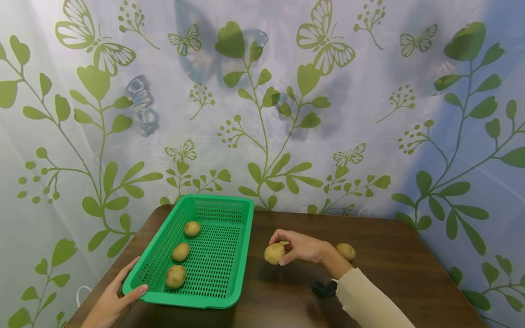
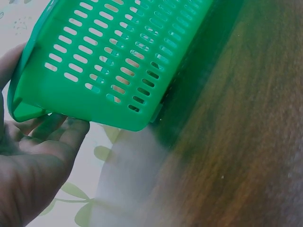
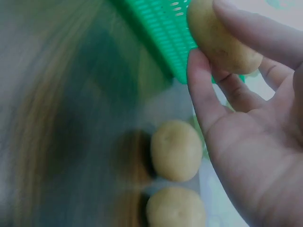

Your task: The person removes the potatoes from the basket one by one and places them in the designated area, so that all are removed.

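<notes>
Green basket [image 1: 215, 259] patterned with slots, yellow-tan potatoes [image 1: 180, 252] inside it and to its right, dark brown wood-grained table [image 1: 410, 269] beneath it, whitish cloth [image 1: 361, 91] printed with leaf-green butterflies [image 1: 326, 40] and sprigs [image 1: 309, 78] behind it, cream sleeve [image 1: 369, 296] to its right

Soft, even light fills the place, though I can't make out its source. The patterned curtain [image 1: 262, 105] glows pale toward nine o'clock and sinks into blue shade at three. A soft shadow darkens the brown table [image 1: 389, 237] beneath the held potato [image 1: 274, 253]. In the left wrist view, whitish haze washes out toward seven o'clock; in the right, wood grain smears, and shadows edge the loose potatoes [image 3: 176, 150] at nine o'clock.
</notes>
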Motion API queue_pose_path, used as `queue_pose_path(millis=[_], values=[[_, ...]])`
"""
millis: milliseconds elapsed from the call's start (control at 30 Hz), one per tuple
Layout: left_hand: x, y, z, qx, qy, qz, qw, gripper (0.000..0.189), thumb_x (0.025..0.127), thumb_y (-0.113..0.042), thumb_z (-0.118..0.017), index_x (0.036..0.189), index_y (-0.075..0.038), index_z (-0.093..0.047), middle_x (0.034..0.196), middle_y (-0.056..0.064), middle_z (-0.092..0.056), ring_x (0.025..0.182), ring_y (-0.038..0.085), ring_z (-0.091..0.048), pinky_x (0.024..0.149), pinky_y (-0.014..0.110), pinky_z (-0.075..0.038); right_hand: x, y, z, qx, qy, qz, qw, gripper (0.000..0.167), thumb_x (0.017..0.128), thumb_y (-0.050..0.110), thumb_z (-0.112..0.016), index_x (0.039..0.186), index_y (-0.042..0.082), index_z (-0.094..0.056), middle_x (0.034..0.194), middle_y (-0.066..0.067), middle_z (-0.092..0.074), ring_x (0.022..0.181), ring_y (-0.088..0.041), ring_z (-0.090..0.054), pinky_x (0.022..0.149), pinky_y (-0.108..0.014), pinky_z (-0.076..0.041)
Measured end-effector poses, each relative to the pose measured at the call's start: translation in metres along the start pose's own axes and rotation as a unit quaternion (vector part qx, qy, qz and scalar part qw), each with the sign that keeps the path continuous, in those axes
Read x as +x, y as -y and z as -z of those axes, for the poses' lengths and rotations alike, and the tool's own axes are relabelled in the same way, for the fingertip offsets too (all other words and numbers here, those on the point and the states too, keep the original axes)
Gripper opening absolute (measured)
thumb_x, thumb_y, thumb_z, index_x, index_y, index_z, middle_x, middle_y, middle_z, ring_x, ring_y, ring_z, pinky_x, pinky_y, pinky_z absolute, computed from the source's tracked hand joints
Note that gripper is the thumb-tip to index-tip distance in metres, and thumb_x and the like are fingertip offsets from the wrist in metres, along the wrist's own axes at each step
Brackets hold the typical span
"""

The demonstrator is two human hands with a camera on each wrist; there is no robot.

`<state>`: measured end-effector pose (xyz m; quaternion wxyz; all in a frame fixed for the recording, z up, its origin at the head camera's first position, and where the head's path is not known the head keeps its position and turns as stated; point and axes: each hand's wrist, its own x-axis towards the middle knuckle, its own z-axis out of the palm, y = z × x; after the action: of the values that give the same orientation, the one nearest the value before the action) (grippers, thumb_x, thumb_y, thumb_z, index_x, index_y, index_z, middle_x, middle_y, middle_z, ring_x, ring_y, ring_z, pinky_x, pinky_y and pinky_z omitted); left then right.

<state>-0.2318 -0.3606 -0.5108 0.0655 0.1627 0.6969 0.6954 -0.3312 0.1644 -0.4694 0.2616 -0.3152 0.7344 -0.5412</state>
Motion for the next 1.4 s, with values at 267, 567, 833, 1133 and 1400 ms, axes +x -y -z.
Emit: queue_pose_path(millis=[267, 567, 833, 1133, 1400], values=[[0.0, 0.0, 0.001, -0.017, 0.014, -0.01, 0.9997, 0.077, 0.108, 0.002, -0.048, 0.163, 0.002, 0.007, 0.138, -0.005, -0.059, 0.121, 0.015, -0.062, 0.092, 0.034, -0.057, -0.016, -0.016, -0.002, -0.001, -0.007, 0.003, 1.0, 0.047, 0.088, -0.008, -0.078, 0.129, -0.001, -0.055, 0.131, -0.018, -0.053, 0.106, -0.034, -0.061, 0.086, -0.036, -0.056], [0.0, -0.004, -0.001, 0.012, -0.004, 0.028, 0.9995, 0.078, 0.109, -0.004, -0.051, 0.163, 0.001, 0.006, 0.134, 0.003, -0.061, 0.117, 0.018, -0.064, 0.091, 0.036, -0.058, -0.029, -0.03, -0.005, 0.01, -0.013, -0.017, 0.9997, 0.048, 0.087, -0.008, -0.079, 0.129, -0.001, -0.055, 0.131, -0.017, -0.05, 0.112, -0.032, -0.057, 0.084, -0.035, -0.056], [0.001, -0.001, 0.001, -0.01, 0.009, 0.016, 0.9998, 0.078, 0.109, -0.002, -0.049, 0.162, 0.001, 0.007, 0.137, 0.001, -0.06, 0.12, 0.018, -0.063, 0.093, 0.036, -0.057, -0.033, -0.036, -0.007, 0.012, -0.022, -0.03, 0.9992, 0.048, 0.085, -0.011, -0.079, 0.126, 0.0, -0.056, 0.131, -0.015, -0.051, 0.112, -0.03, -0.058, 0.084, -0.035, -0.056], [0.002, 0.001, 0.002, -0.03, 0.02, 0.01, 0.9993, 0.077, 0.109, -0.001, -0.048, 0.163, -0.002, 0.007, 0.136, 0.002, -0.061, 0.12, 0.019, -0.063, 0.093, 0.037, -0.057, -0.034, -0.037, -0.014, -0.066, -0.037, -0.028, 0.9967, 0.049, 0.083, -0.007, -0.083, 0.123, 0.007, -0.059, 0.126, -0.011, -0.055, 0.118, -0.028, -0.054, 0.094, -0.035, -0.05], [0.001, 0.001, 0.002, -0.02, 0.008, 0.016, 0.9996, 0.075, 0.109, -0.002, -0.049, 0.163, -0.003, 0.003, 0.134, 0.008, -0.061, 0.116, 0.021, -0.065, 0.091, 0.038, -0.058, -0.038, -0.031, -0.012, -0.113, -0.064, -0.055, 0.9901, 0.047, 0.082, -0.003, -0.085, 0.12, 0.008, -0.06, 0.121, -0.008, -0.057, 0.115, -0.029, -0.056, 0.092, -0.037, -0.053]])
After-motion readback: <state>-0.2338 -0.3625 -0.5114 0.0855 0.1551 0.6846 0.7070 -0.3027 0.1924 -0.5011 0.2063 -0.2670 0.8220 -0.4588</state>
